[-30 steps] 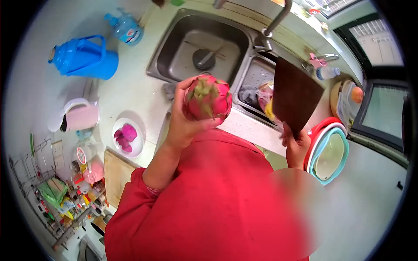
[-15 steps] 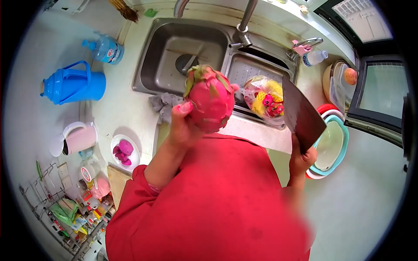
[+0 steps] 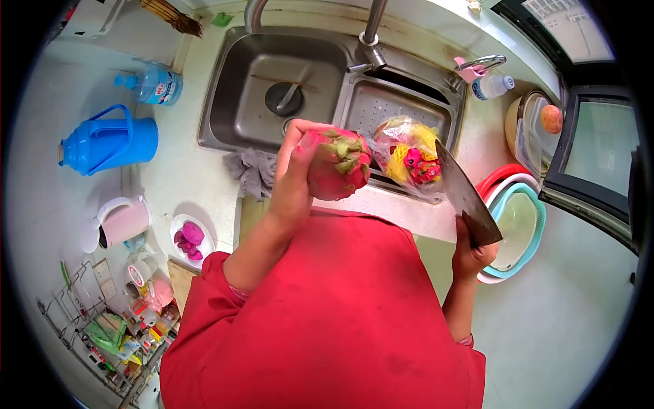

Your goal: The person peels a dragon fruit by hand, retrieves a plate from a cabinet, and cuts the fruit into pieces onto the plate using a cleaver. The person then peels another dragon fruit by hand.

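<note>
My left hand [image 3: 293, 170] is wrapped round a pink dragon fruit [image 3: 337, 174] in front of the sink, its green scaly end turned towards me. In my right hand [image 3: 471, 255] is a cleaver [image 3: 466, 198], the broad dark blade tilted up and leftward. Its upper edge lies close beside a clear plastic bag [image 3: 392, 146] holding more dragon fruit and yellow netting; whether they touch I cannot tell. On the counter to the left, a white plate [image 3: 210, 244] bears purple-pink pieces. My right hand's grip on the handle is partly hidden.
A double steel sink [image 3: 235, 82] with a faucet [image 3: 371, 41] lies ahead. A grey cloth [image 3: 252, 170] rests on its front edge. Left stand a blue thermos [image 3: 112, 143] and a water bottle [image 3: 160, 86]. Stacked basins [image 3: 535, 228] and an open window [image 3: 599, 143] are on the right.
My left hand has turned the dragon fruit so its green end faces me, and it sits slightly lower. The cleaver has tilted to a narrower view and shifted slightly left.
</note>
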Tool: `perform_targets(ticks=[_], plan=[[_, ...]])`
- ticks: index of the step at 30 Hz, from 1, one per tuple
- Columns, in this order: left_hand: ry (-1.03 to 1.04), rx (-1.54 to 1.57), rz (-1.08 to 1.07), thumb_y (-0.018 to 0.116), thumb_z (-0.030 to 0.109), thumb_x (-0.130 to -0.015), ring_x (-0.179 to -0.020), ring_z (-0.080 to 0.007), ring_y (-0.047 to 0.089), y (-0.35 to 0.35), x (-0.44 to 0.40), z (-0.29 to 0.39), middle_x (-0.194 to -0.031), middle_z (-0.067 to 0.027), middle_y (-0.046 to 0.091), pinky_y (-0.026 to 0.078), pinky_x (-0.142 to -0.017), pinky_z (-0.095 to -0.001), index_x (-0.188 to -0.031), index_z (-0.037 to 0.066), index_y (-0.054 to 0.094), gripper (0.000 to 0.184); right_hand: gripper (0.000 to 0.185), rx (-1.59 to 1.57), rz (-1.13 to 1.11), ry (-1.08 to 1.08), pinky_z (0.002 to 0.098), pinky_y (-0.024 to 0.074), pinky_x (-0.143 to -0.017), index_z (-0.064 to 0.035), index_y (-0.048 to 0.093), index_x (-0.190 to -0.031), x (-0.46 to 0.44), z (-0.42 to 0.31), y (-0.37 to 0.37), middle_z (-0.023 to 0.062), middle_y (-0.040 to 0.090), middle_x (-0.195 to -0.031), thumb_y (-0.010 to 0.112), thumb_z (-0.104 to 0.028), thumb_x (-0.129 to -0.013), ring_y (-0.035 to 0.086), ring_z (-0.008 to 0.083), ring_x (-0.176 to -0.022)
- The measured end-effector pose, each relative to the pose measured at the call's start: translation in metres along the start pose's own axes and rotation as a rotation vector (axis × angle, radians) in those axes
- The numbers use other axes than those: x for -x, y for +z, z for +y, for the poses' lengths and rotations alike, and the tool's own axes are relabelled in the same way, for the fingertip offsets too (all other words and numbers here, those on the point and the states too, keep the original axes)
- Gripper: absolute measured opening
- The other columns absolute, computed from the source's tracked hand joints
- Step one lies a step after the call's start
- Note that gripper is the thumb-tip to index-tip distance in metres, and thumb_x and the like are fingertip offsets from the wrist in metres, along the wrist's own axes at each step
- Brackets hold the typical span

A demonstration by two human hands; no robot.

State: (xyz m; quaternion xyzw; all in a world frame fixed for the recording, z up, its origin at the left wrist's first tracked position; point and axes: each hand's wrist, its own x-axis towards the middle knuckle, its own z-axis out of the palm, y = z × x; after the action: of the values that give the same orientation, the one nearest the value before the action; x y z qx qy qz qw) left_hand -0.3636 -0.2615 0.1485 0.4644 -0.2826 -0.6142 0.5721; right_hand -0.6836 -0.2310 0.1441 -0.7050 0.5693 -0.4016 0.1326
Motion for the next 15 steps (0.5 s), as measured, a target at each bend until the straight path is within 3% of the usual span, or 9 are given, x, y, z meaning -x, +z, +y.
perform_targets(ticks=[3,7,8,11,12,15], plan=[[-0.071,0.007,0.049,0.041,0.052,-0.105,-0.113,-0.0194,0.064,0.004,-0.005,-0.001,-0.12,-0.0102,0.064,0.053,-0.097,-0.036,-0.123,0.008,0.051,0.048,0.018,-0.029,-0.011,-0.017,0.0287,0.0472,-0.058,-0.0005,0.075,-0.094,0.002,0.003,0.002,0.0115,0.068,-0.072,0.079,0.0,-0.077,0.063,0.0205,-0.06],[-0.099,0.04,-0.11,0.068,0.051,-0.092,-0.116,-0.0254,0.063,0.006,-0.005,-0.007,-0.125,-0.0095,0.062,0.06,-0.085,-0.0381,-0.133,0.009,0.043,0.064,0.019,-0.038,-0.137,-0.049,0.031,0.0503,-0.06,0.0003,0.074,-0.095,-0.004,0.001,-0.001,0.0131,0.07,-0.075,0.075,0.002,-0.075,0.068,0.0256,-0.064],[-0.19,0.057,-0.088,0.08,0.038,-0.083,-0.109,-0.0257,0.065,0.006,-0.003,-0.006,-0.126,-0.0094,0.061,0.06,-0.076,-0.0356,-0.138,0.008,0.038,0.076,0.02,-0.034,-0.156,-0.057,0.0314,0.0508,-0.061,0.0005,0.074,-0.095,-0.007,-0.004,0.001,0.0133,0.07,-0.076,0.074,0.003,-0.075,0.069,0.0266,-0.065],[-0.248,-0.138,-0.094,0.08,0.024,-0.084,-0.099,-0.022,0.067,0.013,0.002,0.002,-0.12,-0.0092,0.062,0.058,-0.073,-0.0314,-0.14,0.007,0.038,0.072,0.027,-0.031,-0.211,-0.134,0.0321,0.0492,-0.058,0.0004,0.074,-0.097,-0.017,-0.009,0.001,0.0139,0.069,-0.076,0.072,0.005,-0.07,0.067,0.0273,-0.062],[-0.267,-0.122,-0.053,0.076,0.015,-0.087,-0.091,-0.0182,0.066,0.02,0.004,0.007,-0.114,-0.0086,0.062,0.057,-0.071,-0.0298,-0.137,0.006,0.042,0.061,0.029,-0.023,-0.244,-0.174,0.0323,0.0485,-0.056,0.0003,0.074,-0.097,-0.023,-0.012,-0.001,0.0138,0.069,-0.075,0.072,0.005,-0.069,0.066,0.0272,-0.061],[-0.438,-0.142,0.053,0.074,0.011,-0.087,-0.094,-0.0138,0.066,0.022,0.004,0.016,-0.108,-0.0061,0.067,0.056,-0.078,-0.0293,-0.126,0.001,0.054,0.045,0.036,0.011,-0.301,-0.334,0.0338,0.045,-0.052,-0.0007,0.074,-0.1,-0.041,-0.02,0.001,0.0111,0.065,-0.07,0.072,0.004,-0.064,0.062,0.0254,-0.056]])
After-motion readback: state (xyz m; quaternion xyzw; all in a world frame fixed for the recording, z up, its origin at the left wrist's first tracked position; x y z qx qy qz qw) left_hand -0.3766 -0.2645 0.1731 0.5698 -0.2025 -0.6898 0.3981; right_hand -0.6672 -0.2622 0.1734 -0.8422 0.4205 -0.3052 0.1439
